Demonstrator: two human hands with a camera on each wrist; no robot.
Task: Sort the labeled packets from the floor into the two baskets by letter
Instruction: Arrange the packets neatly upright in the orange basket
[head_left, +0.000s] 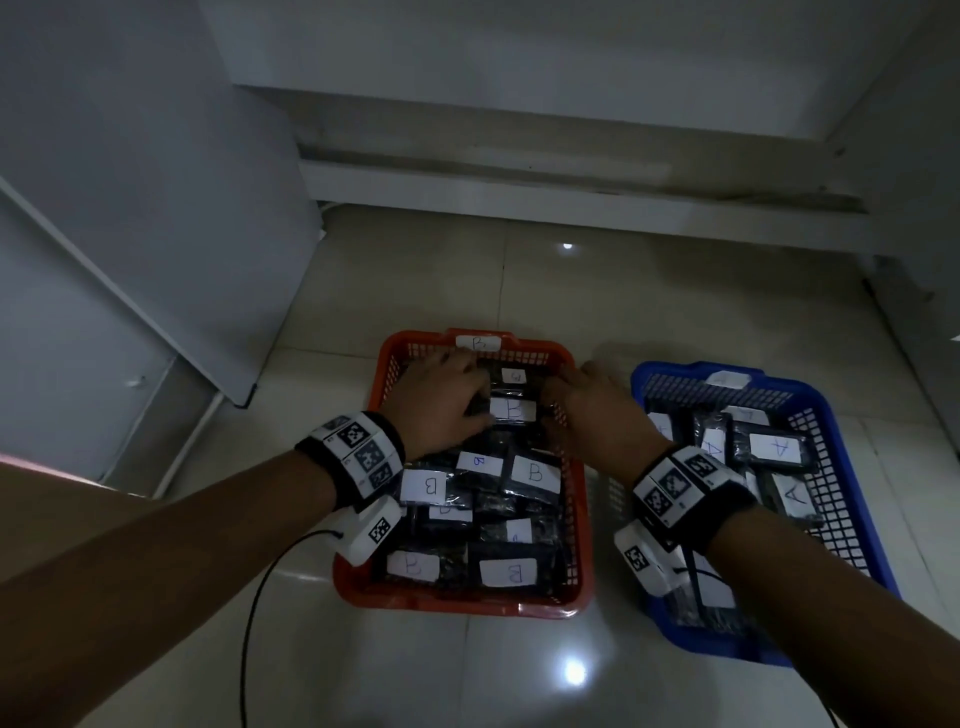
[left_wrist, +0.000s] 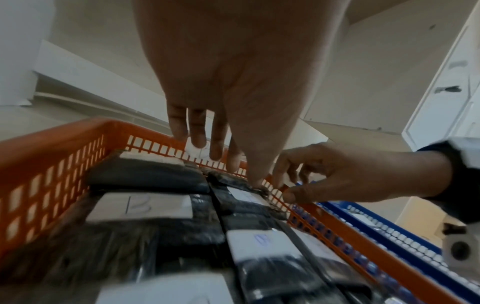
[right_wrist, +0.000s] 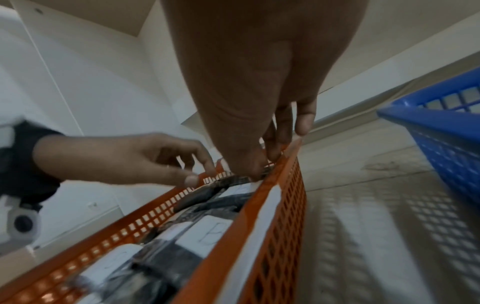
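Note:
The orange basket (head_left: 582, 519) with a B tag holds several black packets with white B labels. My left hand (head_left: 441, 400) reaches over its far end, fingers fairly straight, thumb (left_wrist: 255, 181) touching the far-right B packet (left_wrist: 241, 195). My right hand (head_left: 587, 400) comes over the basket's right rim (right_wrist: 293, 164) and pinches that same packet's edge (right_wrist: 233, 181) between thumb and curled fingers. To the right, the blue basket (head_left: 831, 452) holds packets labelled A (head_left: 776, 449). No packet lies on the floor in view.
Glossy tiled floor (head_left: 519, 670) surrounds the baskets. A white cabinet (head_left: 130, 234) stands on the left and a white wall base (head_left: 571, 192) runs behind. A black cable (head_left: 254, 623) hangs from my left wrist. A narrow gap (right_wrist: 363, 226) separates the two baskets.

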